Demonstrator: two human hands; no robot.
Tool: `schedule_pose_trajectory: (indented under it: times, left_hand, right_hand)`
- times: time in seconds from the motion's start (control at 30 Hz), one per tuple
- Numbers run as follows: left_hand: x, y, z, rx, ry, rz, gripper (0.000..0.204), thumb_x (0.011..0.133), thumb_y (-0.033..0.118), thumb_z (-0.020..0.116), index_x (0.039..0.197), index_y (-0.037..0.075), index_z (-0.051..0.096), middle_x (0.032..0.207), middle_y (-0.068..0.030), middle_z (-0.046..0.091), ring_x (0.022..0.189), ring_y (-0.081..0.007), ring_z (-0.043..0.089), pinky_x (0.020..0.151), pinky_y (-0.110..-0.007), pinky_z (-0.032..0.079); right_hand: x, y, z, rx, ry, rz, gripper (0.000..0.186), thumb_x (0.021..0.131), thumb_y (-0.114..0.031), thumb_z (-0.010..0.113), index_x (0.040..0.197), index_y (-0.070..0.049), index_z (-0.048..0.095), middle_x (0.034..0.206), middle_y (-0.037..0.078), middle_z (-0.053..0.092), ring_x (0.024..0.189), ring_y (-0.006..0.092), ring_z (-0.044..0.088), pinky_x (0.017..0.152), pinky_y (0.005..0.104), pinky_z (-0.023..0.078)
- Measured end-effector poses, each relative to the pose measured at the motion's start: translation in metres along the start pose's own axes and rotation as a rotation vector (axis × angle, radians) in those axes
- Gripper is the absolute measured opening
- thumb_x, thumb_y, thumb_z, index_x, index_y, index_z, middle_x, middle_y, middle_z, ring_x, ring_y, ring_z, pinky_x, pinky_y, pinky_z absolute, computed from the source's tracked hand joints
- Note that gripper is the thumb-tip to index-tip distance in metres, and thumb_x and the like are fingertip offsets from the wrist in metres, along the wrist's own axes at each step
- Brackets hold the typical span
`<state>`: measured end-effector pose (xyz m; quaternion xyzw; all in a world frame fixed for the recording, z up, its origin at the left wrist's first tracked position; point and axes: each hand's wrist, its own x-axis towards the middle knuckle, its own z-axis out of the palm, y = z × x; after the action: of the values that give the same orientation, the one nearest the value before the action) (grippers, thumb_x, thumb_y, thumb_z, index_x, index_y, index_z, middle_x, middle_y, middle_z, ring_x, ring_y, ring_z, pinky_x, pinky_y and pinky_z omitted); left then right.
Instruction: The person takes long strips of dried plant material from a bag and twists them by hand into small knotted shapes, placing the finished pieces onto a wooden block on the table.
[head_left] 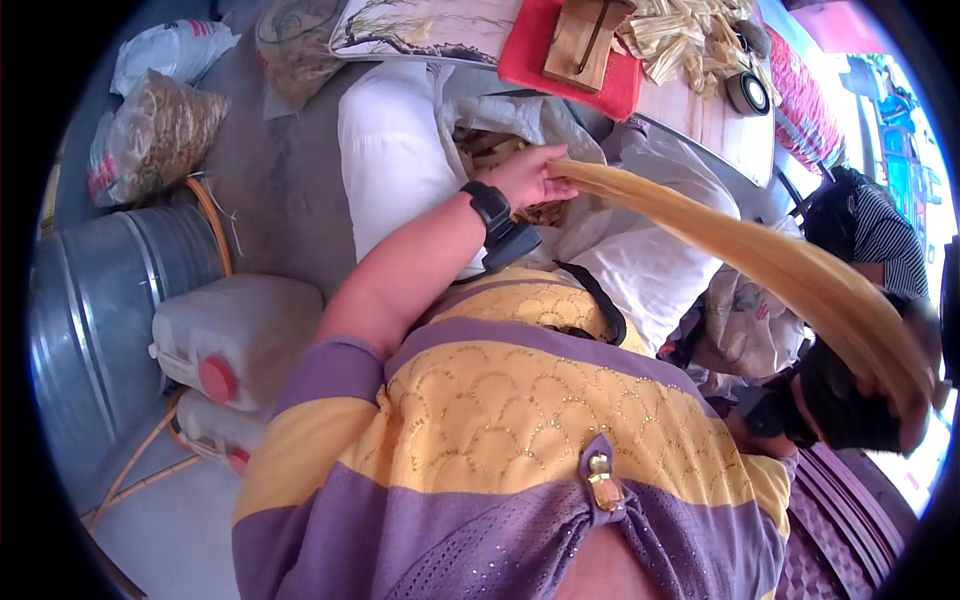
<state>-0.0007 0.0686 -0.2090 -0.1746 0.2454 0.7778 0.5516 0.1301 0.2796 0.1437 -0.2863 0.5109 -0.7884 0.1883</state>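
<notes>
My left hand, with a black band and box on its wrist, pinches one end of a long tan-yellow fibrous strip above an open pale sack holding brown scraps. My right hand, in a dark glove at the far right, grips the other end of the strip, which stretches diagonally between both hands and twists slightly. My white-trousered legs flank the sack. Beyond it, a wooden block with a thin dark bar rests on a red cloth, beside a pile of pale dried strips.
A pale board carries a round black object. Filled bags, a large clear barrel, plastic jugs and a cane loop lie left. Striped clothing, perhaps on another person, and a red mesh sack are at right.
</notes>
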Motion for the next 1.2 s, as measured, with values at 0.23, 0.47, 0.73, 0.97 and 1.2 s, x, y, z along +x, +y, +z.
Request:
schedule_pose_trajectory:
  times: [0.23, 0.47, 0.73, 0.97, 1.2]
  left_hand:
    - [0.006, -0.014, 0.015, -0.067, 0.101, 0.120, 0.012, 0.087, 0.014, 0.050, 0.089, 0.002, 0.049, 0.085, -0.0089, 0.055, 0.080, -0.0204, 0.057, 0.076, -0.035, 0.048]
    - [-0.090, 0.016, 0.071, 0.402, 0.327, 0.338, 0.010, 0.085, 0.010, 0.047, 0.094, 0.006, 0.048, 0.060, 0.0044, 0.037, 0.046, -0.0055, 0.035, 0.041, -0.022, 0.032]
    - [-0.204, 0.032, 0.166, 0.570, 0.132, 0.732, 0.012, 0.090, 0.011, 0.044, 0.097, 0.004, 0.051, 0.058, 0.0048, 0.036, 0.046, -0.0039, 0.033, 0.040, -0.019, 0.031]
    - [-0.188, 0.046, 0.152, 0.848, 0.088, 0.831, 0.019, 0.093, 0.022, 0.047, 0.104, 0.009, 0.054, 0.064, 0.0081, 0.038, 0.052, -0.0010, 0.035, 0.046, -0.015, 0.031]
    - [-0.146, 0.018, 0.093, 1.903, 0.557, 0.795, 0.035, 0.091, 0.026, 0.044, 0.121, 0.007, 0.048, 0.112, -0.0147, 0.054, 0.102, -0.0315, 0.053, 0.083, -0.036, 0.043]
  right_hand:
    - [-0.012, 0.003, 0.022, -0.246, 0.163, -0.148, 0.024, 0.078, -0.030, 0.062, 0.091, -0.011, 0.057, 0.072, 0.000, 0.054, 0.057, 0.0102, 0.051, 0.052, 0.0235, 0.042]
    - [-0.009, 0.021, 0.025, -0.843, 0.632, -0.106, 0.030, 0.079, -0.036, 0.061, 0.095, -0.011, 0.058, 0.077, -0.001, 0.055, 0.061, 0.0111, 0.053, 0.053, 0.0238, 0.045]
    - [0.019, 0.125, -0.032, -1.635, 0.253, 0.082, 0.043, 0.084, -0.049, 0.046, 0.097, -0.010, 0.057, 0.079, 0.000, 0.053, 0.056, 0.0116, 0.050, 0.046, 0.0229, 0.042]
    - [0.044, 0.206, -0.066, -1.292, 0.118, 0.366, 0.035, 0.079, -0.034, 0.059, 0.093, -0.003, 0.059, 0.083, 0.012, 0.061, 0.066, 0.0302, 0.058, 0.061, 0.0371, 0.046]
    - [0.037, 0.261, -0.088, -1.463, 0.441, 0.561, 0.022, 0.073, -0.015, 0.058, 0.092, -0.004, 0.061, 0.085, 0.018, 0.062, 0.082, 0.0371, 0.059, 0.071, 0.0400, 0.048]
